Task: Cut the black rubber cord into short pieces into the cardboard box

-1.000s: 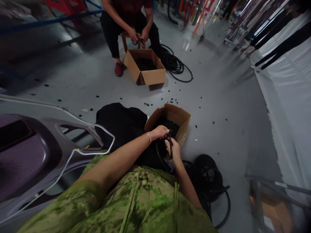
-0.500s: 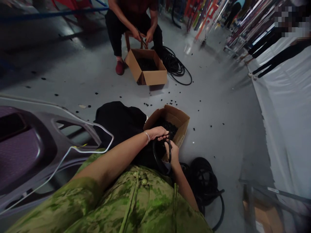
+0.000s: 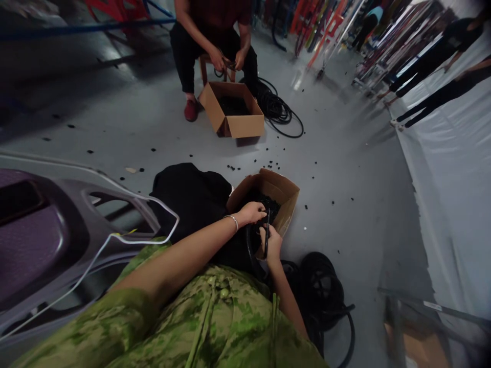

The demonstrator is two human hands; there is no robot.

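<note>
In the middle of the head view, both my hands work over an open cardboard box (image 3: 288,190) with small black pieces (image 3: 269,203) in it. My left hand (image 3: 252,211), a bracelet at its wrist, is closed on a black hose (image 3: 250,246) that curves down towards my lap. Just below and to the right, my right hand (image 3: 273,243) is closed around a slim black tool (image 3: 267,232), upright beside the left fingertips. The kind of tool is too dark to make out. Where hose and tool meet is partly hidden by my fingers.
A coil of black hose (image 3: 322,281) lies right of my lap. Opposite, a seated co-worker (image 3: 215,36) works above another cardboard box (image 3: 245,125), near more coiled hose (image 3: 278,110). Black bits dot the floor. A purple-grey chair (image 3: 76,204) with a white cable (image 3: 146,240) stands left.
My hands stay over the box with small shifts; the hose's curve has moved slightly right. The tool looks narrower now. The co-worker's hands have shifted, and the view has tilted slightly.
</note>
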